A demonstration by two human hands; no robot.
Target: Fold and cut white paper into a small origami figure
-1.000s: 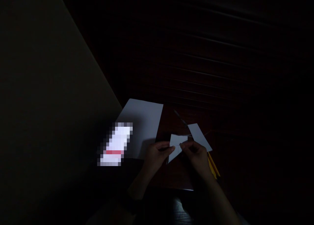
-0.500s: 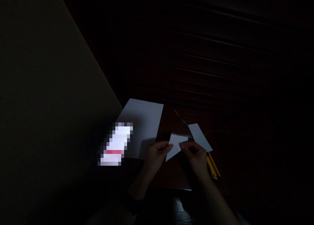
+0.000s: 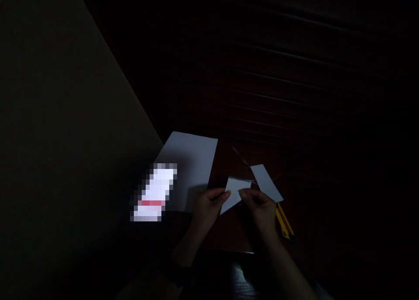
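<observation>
Held paper (image 3: 235, 184): bluish white, crossed by a faint thin line. Paper strip (image 3: 266, 183) and large sheet (image 3: 193, 162): plain bluish white, the sheet shaded grey in patches. Bright rectangle (image 3: 155, 186): lilac-white mosaic, one red band. Slim tool (image 3: 282, 225): yellow, blackish at near end. Surface (image 3: 225, 234): dark reddish brown. Panel (image 3: 49, 116): dull olive grey, plain.
</observation>
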